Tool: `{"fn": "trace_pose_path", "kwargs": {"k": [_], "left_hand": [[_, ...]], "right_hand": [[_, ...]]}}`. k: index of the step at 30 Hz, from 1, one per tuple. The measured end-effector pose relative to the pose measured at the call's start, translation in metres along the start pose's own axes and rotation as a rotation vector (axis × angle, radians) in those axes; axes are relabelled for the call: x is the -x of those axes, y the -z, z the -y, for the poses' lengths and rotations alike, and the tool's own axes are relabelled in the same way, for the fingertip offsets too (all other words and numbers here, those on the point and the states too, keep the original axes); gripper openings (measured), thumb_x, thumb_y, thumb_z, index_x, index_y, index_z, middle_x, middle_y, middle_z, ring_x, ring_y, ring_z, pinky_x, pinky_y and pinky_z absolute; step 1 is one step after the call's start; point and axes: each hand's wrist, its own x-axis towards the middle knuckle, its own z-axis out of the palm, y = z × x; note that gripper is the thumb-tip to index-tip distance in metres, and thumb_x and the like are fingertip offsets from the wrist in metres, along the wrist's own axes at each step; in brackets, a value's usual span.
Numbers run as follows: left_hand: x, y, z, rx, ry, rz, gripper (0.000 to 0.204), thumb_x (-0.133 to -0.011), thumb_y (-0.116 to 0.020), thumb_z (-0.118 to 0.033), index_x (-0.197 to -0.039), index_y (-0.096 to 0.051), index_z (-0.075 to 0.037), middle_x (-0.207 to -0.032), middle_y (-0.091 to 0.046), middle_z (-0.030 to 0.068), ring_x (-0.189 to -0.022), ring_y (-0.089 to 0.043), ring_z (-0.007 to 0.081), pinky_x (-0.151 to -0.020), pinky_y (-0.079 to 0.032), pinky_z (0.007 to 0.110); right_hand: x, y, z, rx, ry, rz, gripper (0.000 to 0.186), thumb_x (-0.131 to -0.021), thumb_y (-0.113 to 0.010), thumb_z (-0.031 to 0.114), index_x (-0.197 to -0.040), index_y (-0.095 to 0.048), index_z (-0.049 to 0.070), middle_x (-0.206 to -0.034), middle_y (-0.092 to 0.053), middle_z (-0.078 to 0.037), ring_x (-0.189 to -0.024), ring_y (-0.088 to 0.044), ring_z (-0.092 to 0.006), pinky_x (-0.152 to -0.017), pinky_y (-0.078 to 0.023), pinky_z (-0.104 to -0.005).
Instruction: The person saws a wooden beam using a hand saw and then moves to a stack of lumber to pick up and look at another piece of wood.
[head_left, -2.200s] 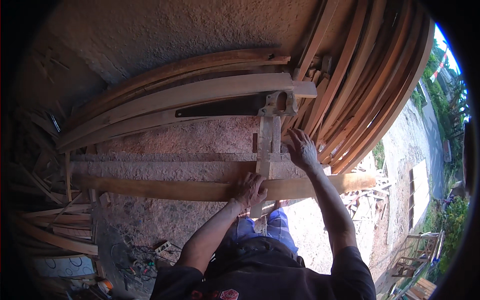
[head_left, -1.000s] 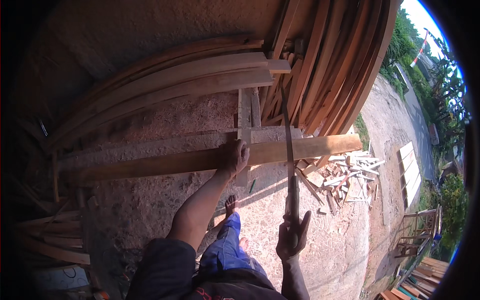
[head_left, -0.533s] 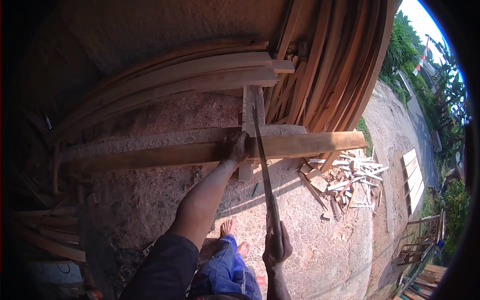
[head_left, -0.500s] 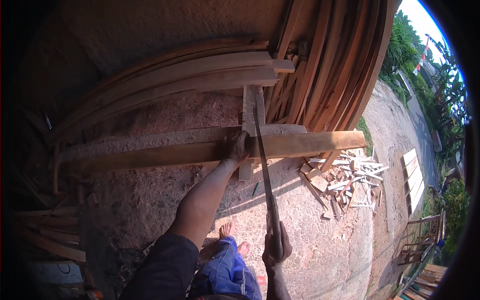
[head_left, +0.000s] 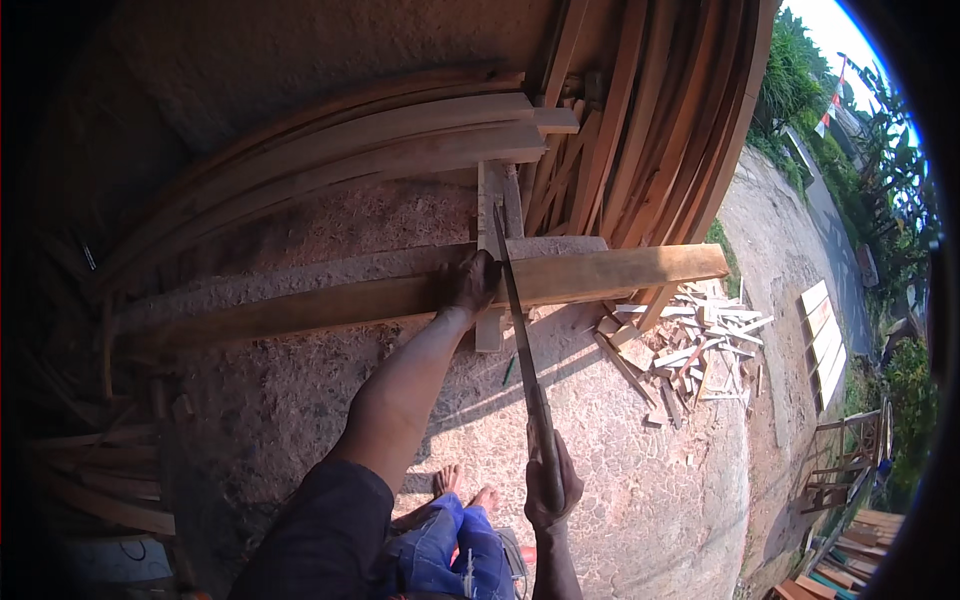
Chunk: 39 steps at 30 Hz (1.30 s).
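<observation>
A long wooden beam (head_left: 610,275) lies across the middle of the view, over a light wooden crosspiece (head_left: 490,215). My left hand (head_left: 474,280) presses down on the beam, its fingers closed around the edge close to the saw. Lower and to the right, my right hand (head_left: 553,488) grips the handle of a handsaw (head_left: 518,325). The saw's long blade points away from me and crosses the beam just right of my left hand. Whether its teeth have cut into the wood cannot be made out.
Long boards (head_left: 440,150) lie stacked beyond the beam, and upright planks (head_left: 660,130) lean at the back right. Offcuts (head_left: 700,345) form a pile on the right. A green pen-like stick (head_left: 510,370) lies on the ground. My bare feet (head_left: 465,482) stand below the beam.
The view has shifted slightly, so beam and boards appear a little higher and further left. Both hands keep their holds; the saw still lies across the beam, its angle a little changed.
</observation>
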Motion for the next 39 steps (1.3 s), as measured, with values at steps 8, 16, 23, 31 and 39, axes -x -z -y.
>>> {"fn": "trace_pose_path", "kwargs": {"k": [8,16,23,31,39], "left_hand": [[0.004,0.008,0.001,-0.037,-0.043,-0.044,0.025,-0.093,-0.054,-0.034,-0.103,-0.061,-0.012,-0.104,-0.067,0.0132,-0.099,-0.063,0.0350,-0.086,-0.044,0.051],[-0.001,0.008,-0.007,0.075,-0.028,0.009,0.026,-0.094,-0.053,-0.034,-0.094,-0.064,-0.010,-0.098,-0.068,0.0169,-0.091,-0.064,0.0390,-0.083,-0.045,0.052],[0.000,0.010,0.001,0.012,-0.062,-0.060,0.024,-0.093,-0.055,-0.032,-0.096,-0.062,-0.010,-0.099,-0.068,0.0163,-0.092,-0.064,0.0396,-0.082,-0.046,0.052],[-0.002,-0.002,0.000,-0.020,-0.064,-0.029,0.018,-0.089,-0.057,-0.026,-0.094,-0.063,-0.010,-0.100,-0.067,0.0172,-0.095,-0.064,0.0388,-0.084,-0.047,0.052],[0.002,0.004,0.003,-0.005,-0.089,-0.100,0.019,-0.089,-0.057,-0.028,-0.094,-0.063,-0.011,-0.097,-0.068,0.0157,-0.094,-0.063,0.0390,-0.080,-0.044,0.053]], "right_hand": [[0.062,0.031,-0.009,0.159,0.154,-0.009,0.052,-0.078,-0.069,0.006,-0.129,-0.060,-0.001,-0.116,-0.067,-0.025,-0.083,-0.073,-0.0321,-0.064,-0.057,-0.0361],[-0.037,-0.023,-0.002,-0.039,0.083,-0.047,0.041,-0.088,-0.066,0.002,-0.128,-0.059,-0.003,-0.119,-0.067,-0.020,-0.108,-0.068,-0.0276,-0.087,-0.054,-0.0348],[0.045,0.019,-0.010,0.058,0.029,0.037,0.038,-0.092,-0.059,0.009,-0.128,-0.060,-0.002,-0.116,-0.068,-0.019,-0.102,-0.070,-0.0260,-0.082,-0.056,-0.0340],[-0.039,-0.018,-0.005,-0.083,-0.001,0.010,0.040,-0.092,-0.062,0.005,-0.131,-0.058,-0.002,-0.124,-0.065,-0.020,-0.115,-0.065,-0.0260,-0.093,-0.052,-0.0337],[0.074,0.043,0.003,0.105,0.003,0.095,0.042,-0.089,-0.055,0.008,-0.130,-0.060,0.000,-0.118,-0.067,-0.022,-0.103,-0.070,-0.0318,-0.079,-0.057,-0.0367]]}}
